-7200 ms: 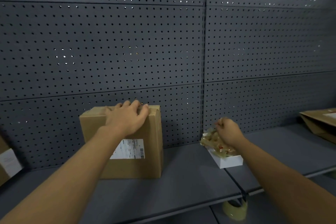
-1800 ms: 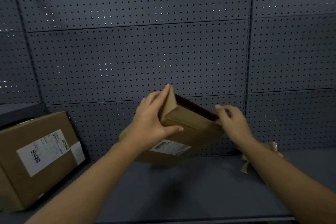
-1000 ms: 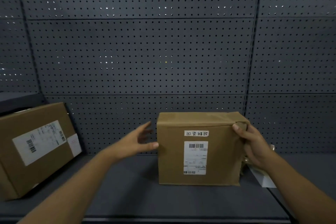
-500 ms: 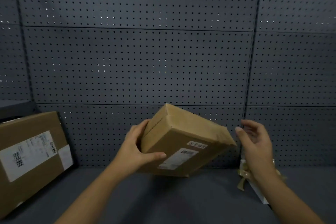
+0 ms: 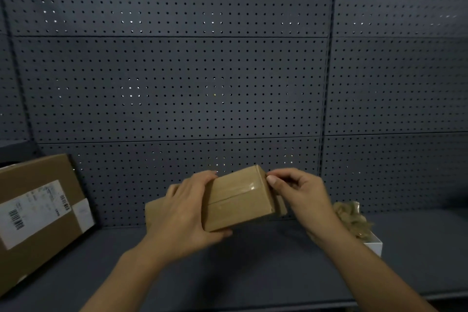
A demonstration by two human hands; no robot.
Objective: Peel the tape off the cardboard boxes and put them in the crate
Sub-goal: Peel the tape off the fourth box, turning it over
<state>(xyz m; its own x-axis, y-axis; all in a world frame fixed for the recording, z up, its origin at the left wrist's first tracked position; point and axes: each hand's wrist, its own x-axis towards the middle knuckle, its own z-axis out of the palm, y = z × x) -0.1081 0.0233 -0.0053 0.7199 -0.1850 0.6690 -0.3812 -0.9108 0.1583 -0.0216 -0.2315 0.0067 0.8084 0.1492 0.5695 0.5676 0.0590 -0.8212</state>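
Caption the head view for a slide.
Left hand grips a taped cardboard box; right hand picks at its edge.

I counted two cardboard boxes: one in my hands (image 5: 238, 200), one at left (image 5: 38, 218). One white tray (image 5: 374, 244) held one tape wad (image 5: 353, 219). Two hands.

A stockroom or shop back room. Grey pegboard (image 5: 177, 83) backs a metal shelf (image 5: 253, 268). Labelled boxes (image 5: 38, 215) sit there.

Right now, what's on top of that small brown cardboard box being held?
A glossy strip of clear tape runs along the seam of the small brown cardboard box. The left hand covers its left end, so the tape there is hidden.
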